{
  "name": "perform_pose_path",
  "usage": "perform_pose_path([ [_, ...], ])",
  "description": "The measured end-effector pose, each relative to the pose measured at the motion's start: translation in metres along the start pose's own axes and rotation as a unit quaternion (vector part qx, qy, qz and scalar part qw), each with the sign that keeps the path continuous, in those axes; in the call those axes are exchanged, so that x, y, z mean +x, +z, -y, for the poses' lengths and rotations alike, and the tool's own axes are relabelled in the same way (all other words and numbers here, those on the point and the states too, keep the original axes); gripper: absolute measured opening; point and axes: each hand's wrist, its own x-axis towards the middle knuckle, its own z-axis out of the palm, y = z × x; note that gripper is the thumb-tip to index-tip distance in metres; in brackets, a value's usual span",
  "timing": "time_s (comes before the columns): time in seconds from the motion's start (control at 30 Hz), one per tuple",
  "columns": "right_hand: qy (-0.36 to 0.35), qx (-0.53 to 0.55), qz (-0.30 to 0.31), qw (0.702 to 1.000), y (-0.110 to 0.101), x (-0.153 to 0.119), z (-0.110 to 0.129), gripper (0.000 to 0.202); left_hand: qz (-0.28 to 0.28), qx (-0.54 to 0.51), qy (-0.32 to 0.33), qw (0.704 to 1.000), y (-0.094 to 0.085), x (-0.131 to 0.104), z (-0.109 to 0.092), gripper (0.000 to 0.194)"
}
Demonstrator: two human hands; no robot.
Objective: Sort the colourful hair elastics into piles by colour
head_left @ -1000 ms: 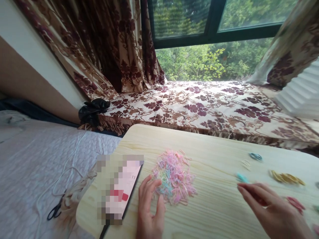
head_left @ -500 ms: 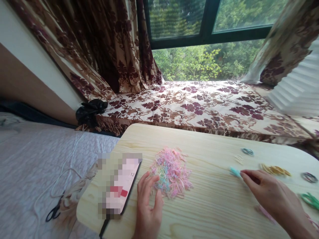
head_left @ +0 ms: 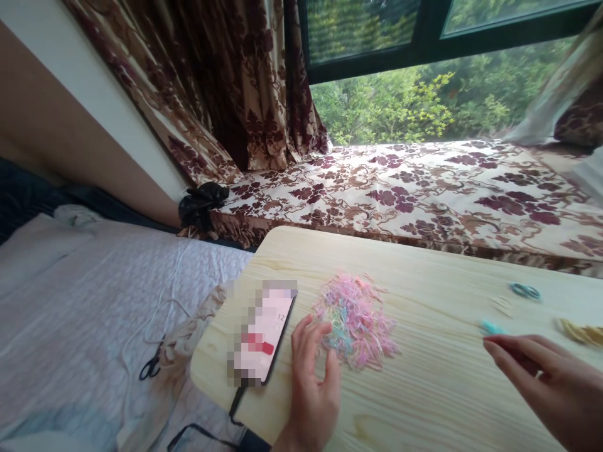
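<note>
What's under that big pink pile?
The pink pile lies on the pale wooden table, which shows around its edges. Whatever is right beneath its middle is covered, so I can't tell.

The right hand [head_left: 560, 389] had drawn back a little: half a second earlier its fingers [head_left: 506, 346] had met the right end of the turquoise elastics [head_left: 492, 327]; now they were pinched just on the near side of them. The phone [head_left: 264, 326] display had gone from 11 to 12 within the second. The view had swung left, so the green elastics and the dark hair tie had left the frame, and the yellow elastics [head_left: 579, 331] were cut by its right edge. A black strap [head_left: 193, 428] had appeared below the desk [head_left: 221, 376], along with more of the bed [head_left: 141, 263].
</note>
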Motion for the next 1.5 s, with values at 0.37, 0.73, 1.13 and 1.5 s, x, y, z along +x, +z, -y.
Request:
perform_pose_path([
  [0.37, -0.116, 0.142, 0.146, 0.972, 0.018, -0.019, 0.087, 0.033, 0.002, -0.023, -0.024, 0.999, 0.000, 0.000, -0.004, 0.035],
  [0.73, -0.168, 0.172, 0.143, 0.960, 0.029, -0.015, 0.131, 0.036, -0.008, -0.016, -0.011, 1.000, -0.001, 0.000, -0.003, 0.038],
  [1.13, -0.185, 0.105, 0.137, 0.967, 0.043, -0.002, 0.143, 0.032, 0.000, -0.033, -0.029, 0.999, -0.002, 0.001, -0.004, 0.037],
  [1.5, -0.194, 0.084, 0.136, 0.968, 0.041, -0.004, 0.144, 0.030, -0.001, -0.030, -0.030, 0.999, -0.003, 0.001, -0.006, 0.036],
])
